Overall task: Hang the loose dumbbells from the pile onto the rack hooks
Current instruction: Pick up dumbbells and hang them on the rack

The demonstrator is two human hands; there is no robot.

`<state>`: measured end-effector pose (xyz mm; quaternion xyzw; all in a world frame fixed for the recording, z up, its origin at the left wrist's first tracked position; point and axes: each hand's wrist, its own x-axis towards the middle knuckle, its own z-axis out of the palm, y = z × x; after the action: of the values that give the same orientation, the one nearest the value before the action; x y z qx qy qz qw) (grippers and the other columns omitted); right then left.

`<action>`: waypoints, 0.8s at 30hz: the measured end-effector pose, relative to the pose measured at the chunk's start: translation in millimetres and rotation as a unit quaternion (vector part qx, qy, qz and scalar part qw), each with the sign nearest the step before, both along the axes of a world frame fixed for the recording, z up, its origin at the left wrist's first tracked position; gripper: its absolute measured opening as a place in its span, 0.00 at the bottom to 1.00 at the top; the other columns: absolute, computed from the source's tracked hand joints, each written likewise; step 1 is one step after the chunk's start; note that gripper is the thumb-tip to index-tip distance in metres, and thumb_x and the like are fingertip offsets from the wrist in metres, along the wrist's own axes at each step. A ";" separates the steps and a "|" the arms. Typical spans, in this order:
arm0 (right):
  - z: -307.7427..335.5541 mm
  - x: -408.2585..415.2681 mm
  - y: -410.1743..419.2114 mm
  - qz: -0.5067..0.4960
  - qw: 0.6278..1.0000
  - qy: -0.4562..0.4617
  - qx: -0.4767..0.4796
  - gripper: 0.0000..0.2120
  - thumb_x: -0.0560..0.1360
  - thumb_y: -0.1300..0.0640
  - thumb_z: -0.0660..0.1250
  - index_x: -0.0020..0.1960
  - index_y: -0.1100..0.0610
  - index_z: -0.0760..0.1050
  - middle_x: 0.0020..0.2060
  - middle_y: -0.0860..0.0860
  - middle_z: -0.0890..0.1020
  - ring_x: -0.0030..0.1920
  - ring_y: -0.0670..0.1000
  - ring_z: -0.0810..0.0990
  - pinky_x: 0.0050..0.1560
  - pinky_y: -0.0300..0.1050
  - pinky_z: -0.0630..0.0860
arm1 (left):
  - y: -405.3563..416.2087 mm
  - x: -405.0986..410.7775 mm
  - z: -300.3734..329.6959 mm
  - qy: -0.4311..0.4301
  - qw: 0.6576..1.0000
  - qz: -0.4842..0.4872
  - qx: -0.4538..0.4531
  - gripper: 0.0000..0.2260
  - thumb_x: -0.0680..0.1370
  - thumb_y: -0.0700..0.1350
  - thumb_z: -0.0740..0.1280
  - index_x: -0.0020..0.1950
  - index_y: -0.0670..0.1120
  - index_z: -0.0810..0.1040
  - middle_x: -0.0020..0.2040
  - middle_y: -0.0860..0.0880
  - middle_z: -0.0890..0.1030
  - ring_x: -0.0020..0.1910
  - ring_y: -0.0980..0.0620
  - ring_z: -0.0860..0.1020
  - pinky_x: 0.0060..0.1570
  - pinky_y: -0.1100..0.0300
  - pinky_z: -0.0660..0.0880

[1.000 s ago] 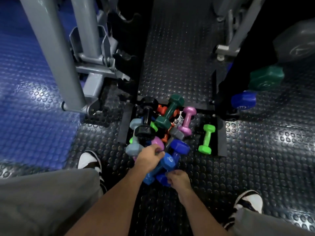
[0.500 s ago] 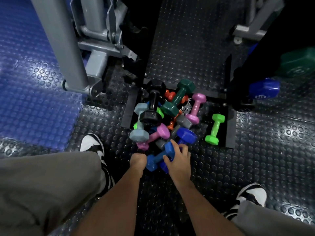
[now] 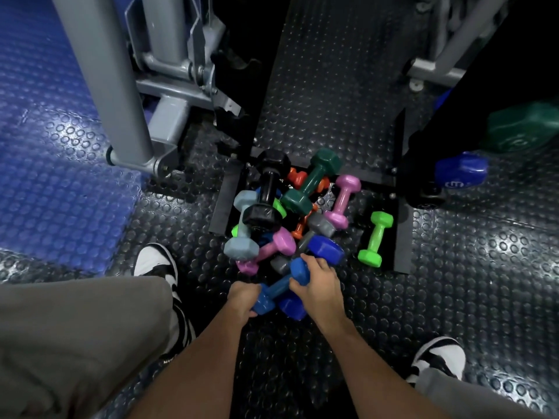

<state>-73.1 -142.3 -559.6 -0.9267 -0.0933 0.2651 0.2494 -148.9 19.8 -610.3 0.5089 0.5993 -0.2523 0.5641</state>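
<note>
A pile of coloured dumbbells (image 3: 290,219) lies on the black rubber floor between the rack's base bars. At its near edge both hands hold one light-blue dumbbell (image 3: 279,290). My left hand (image 3: 243,299) grips its near head; my right hand (image 3: 317,285) wraps its far head. A darker blue dumbbell (image 3: 325,249) lies just beyond my right hand, its other head under it. A green dumbbell (image 3: 375,238) lies apart to the right. On the black rack upright (image 3: 423,146) at the right hang a blue dumbbell (image 3: 461,173) and a dark green one (image 3: 520,128).
A grey machine frame (image 3: 127,95) stands at the left, its foot near the pile. Black flat base bars (image 3: 403,225) flank the pile. My grey-trousered knees and black-and-white shoes (image 3: 157,264) are on either side. Blue matting lies at the far left.
My left hand slid from the light-blue dumbbell's middle back to its near head. My right hand moved up from below onto its far head. The view has shifted closer to the pile.
</note>
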 end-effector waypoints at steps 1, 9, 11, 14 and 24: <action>5.4 2.9 -3.2 -0.007 1.000 -0.007 0.010 0.32 0.73 0.48 0.74 0.75 0.50 0.70 0.64 0.50 0.77 0.63 0.56 0.75 0.67 0.51 0.72 | 0.6 0.9 3.6 -0.014 1.000 -0.007 0.005 0.07 0.81 0.41 0.67 0.56 0.40 0.80 0.50 0.41 0.83 0.43 0.45 0.81 0.39 0.50 0.81; 91.8 62.9 -44.5 -0.142 0.985 -0.056 0.079 0.28 0.67 0.45 0.80 0.66 0.50 0.81 0.49 0.46 0.83 0.46 0.46 0.82 0.50 0.41 0.78 | 0.8 42.4 86.3 -0.253 0.953 -0.160 -0.040 0.15 0.72 0.52 0.79 0.53 0.49 0.80 0.51 0.47 0.85 0.52 0.45 0.84 0.54 0.47 0.81; 122.8 83.1 -57.0 -0.171 0.980 -0.070 0.077 0.26 0.67 0.45 0.80 0.64 0.48 0.83 0.46 0.45 0.85 0.45 0.46 0.82 0.47 0.38 0.74 | -6.1 60.6 116.2 -0.294 0.927 -0.227 -0.040 0.30 0.61 0.56 0.84 0.56 0.49 0.76 0.53 0.46 0.84 0.51 0.47 0.84 0.52 0.46 0.82; 161.1 109.4 -74.6 -0.211 0.968 -0.089 0.106 0.29 0.63 0.36 0.75 0.61 0.46 0.84 0.46 0.44 0.87 0.47 0.46 0.84 0.51 0.43 0.78 | -20.8 90.0 163.3 -0.335 0.879 -0.340 0.012 0.35 0.58 0.55 0.85 0.60 0.57 0.74 0.54 0.51 0.83 0.52 0.51 0.84 0.56 0.48 0.81; 249.3 108.7 -84.4 -0.462 0.686 0.059 0.558 0.20 0.72 0.51 0.73 0.58 0.63 0.79 0.45 0.56 0.83 0.40 0.50 0.83 0.46 0.45 0.83 | -82.6 138.2 283.5 -0.465 0.845 -0.262 0.025 0.25 0.62 0.56 0.83 0.55 0.53 0.80 0.49 0.49 0.85 0.45 0.51 0.83 0.51 0.52 0.81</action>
<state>35.5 -226.7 -310.3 -0.5242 0.2310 0.0691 0.8167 -10.7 -62.8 -326.8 0.7188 0.1169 -0.1090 0.6766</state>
